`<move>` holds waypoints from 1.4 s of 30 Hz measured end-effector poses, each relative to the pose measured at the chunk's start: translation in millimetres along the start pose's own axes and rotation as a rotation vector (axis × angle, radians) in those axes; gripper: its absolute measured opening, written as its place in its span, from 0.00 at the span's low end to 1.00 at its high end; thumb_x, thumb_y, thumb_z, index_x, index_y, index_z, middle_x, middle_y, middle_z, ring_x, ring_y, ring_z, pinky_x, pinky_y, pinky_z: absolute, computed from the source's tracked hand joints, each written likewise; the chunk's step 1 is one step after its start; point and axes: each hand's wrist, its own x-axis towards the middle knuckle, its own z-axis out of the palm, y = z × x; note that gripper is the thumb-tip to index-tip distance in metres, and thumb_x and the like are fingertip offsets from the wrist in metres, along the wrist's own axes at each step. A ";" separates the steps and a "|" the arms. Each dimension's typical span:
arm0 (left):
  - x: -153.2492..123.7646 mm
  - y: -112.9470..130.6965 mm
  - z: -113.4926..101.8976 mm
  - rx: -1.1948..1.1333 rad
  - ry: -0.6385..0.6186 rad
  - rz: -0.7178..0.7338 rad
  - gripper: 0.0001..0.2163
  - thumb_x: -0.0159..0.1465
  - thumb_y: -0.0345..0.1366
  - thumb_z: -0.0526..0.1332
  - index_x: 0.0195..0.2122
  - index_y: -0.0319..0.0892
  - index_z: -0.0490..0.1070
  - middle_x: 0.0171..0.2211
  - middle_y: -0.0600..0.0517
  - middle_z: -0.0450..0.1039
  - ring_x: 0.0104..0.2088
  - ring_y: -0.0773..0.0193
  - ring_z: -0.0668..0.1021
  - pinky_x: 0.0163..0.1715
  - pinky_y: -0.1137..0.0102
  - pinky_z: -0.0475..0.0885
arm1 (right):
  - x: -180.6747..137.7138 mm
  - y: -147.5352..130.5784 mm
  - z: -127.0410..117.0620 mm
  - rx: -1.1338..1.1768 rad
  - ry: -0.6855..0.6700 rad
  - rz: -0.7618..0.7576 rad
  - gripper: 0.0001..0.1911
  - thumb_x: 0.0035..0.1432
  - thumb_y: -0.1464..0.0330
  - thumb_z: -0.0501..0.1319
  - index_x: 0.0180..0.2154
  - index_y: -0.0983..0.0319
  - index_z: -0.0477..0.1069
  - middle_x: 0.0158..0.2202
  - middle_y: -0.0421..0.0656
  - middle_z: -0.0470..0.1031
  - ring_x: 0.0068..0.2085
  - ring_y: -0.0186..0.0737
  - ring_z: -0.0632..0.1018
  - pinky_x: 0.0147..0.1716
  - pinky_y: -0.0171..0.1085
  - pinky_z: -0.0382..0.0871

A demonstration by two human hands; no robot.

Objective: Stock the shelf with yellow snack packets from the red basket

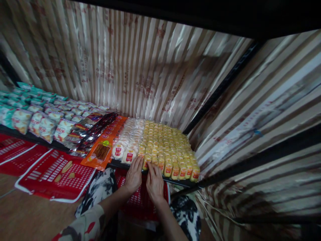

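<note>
On a low black shelf (pixel 182 181), small yellow wrapped cakes (pixel 168 144) stand packed in rows, with red labels on the front ones. Left of them are rows of round white wrapped cakes (pixel 130 139). My left hand (pixel 134 175) reaches to the front edge where white and yellow rows meet, fingers stretched out against the packs. Close beside it, my right hand (pixel 154 182) rests its extended fingertips on the front yellow packs. One front yellow pack shows between the two hands. The undersides of my fingers are hidden.
Orange snack bags (pixel 101 150), dark shiny packets (pixel 86 130), white bags (pixel 64 129) and green bags (pixel 6 115) line the shelf leftward. Red baskets (pixel 40 180) sit below. Dark metal posts (pixel 220 87) and striped plastic sheeting (pixel 140 63) enclose the back and right.
</note>
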 end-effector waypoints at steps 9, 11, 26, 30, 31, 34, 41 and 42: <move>-1.8 -2.6 -1.9 -0.042 -0.026 -0.016 0.27 0.57 0.21 0.45 0.60 0.32 0.54 0.61 0.40 0.54 0.63 0.57 0.52 0.59 0.55 0.56 | 4.9 -10.0 7.0 -0.135 0.007 0.006 0.26 0.55 0.77 0.47 0.55 0.61 0.64 0.46 0.49 0.68 0.48 0.44 0.67 0.48 0.43 0.65; -3.2 -2.0 -2.5 -0.041 -0.019 -0.018 0.27 0.57 0.21 0.45 0.59 0.32 0.55 0.60 0.40 0.55 0.63 0.56 0.53 0.59 0.55 0.57 | 3.6 -10.2 9.3 -0.137 0.026 0.011 0.27 0.55 0.78 0.47 0.55 0.60 0.63 0.47 0.48 0.68 0.49 0.44 0.67 0.49 0.43 0.65; -24.1 12.9 25.7 0.098 0.160 0.166 0.24 0.58 0.22 0.44 0.57 0.32 0.58 0.54 0.40 0.65 0.57 0.56 0.63 0.53 0.61 0.66 | 59.0 -7.8 -33.8 -0.136 -0.062 0.039 0.21 0.61 0.70 0.46 0.54 0.65 0.64 0.54 0.46 0.68 0.57 0.45 0.61 0.55 0.45 0.55; -22.4 19.7 25.4 0.177 0.202 0.158 0.20 0.60 0.25 0.46 0.53 0.31 0.63 0.52 0.40 0.67 0.54 0.55 0.67 0.51 0.61 0.68 | 97.2 -10.5 -29.2 -0.219 -0.165 0.046 0.22 0.63 0.64 0.45 0.53 0.67 0.66 0.53 0.48 0.68 0.59 0.50 0.57 0.56 0.49 0.49; -22.0 21.3 25.2 0.189 0.208 0.149 0.20 0.60 0.25 0.46 0.53 0.32 0.63 0.51 0.41 0.67 0.54 0.55 0.67 0.50 0.62 0.68 | 103.7 -10.8 -26.4 -0.226 -0.192 0.054 0.22 0.63 0.63 0.45 0.52 0.66 0.66 0.52 0.48 0.70 0.59 0.50 0.58 0.56 0.50 0.49; -21.1 24.2 25.0 0.215 0.209 0.126 0.21 0.60 0.25 0.45 0.54 0.33 0.62 0.52 0.42 0.68 0.54 0.55 0.67 0.50 0.62 0.69 | 114.5 -9.3 -19.4 -0.231 -0.226 0.074 0.23 0.63 0.60 0.45 0.52 0.64 0.66 0.48 0.48 0.73 0.56 0.50 0.61 0.56 0.52 0.46; -21.8 23.2 27.2 0.215 0.165 0.126 0.24 0.61 0.26 0.45 0.60 0.33 0.53 0.55 0.41 0.64 0.56 0.55 0.65 0.51 0.61 0.67 | 99.1 9.8 -27.9 -0.116 -0.126 0.037 0.24 0.64 0.62 0.41 0.55 0.64 0.63 0.55 0.46 0.67 0.60 0.47 0.55 0.56 0.51 0.50; -22.0 23.0 27.6 0.208 0.164 0.126 0.25 0.61 0.26 0.45 0.61 0.34 0.52 0.55 0.41 0.64 0.57 0.55 0.65 0.51 0.61 0.67 | 93.2 12.7 -31.0 -0.092 -0.085 0.045 0.24 0.65 0.62 0.41 0.55 0.65 0.63 0.55 0.47 0.66 0.60 0.47 0.55 0.56 0.50 0.51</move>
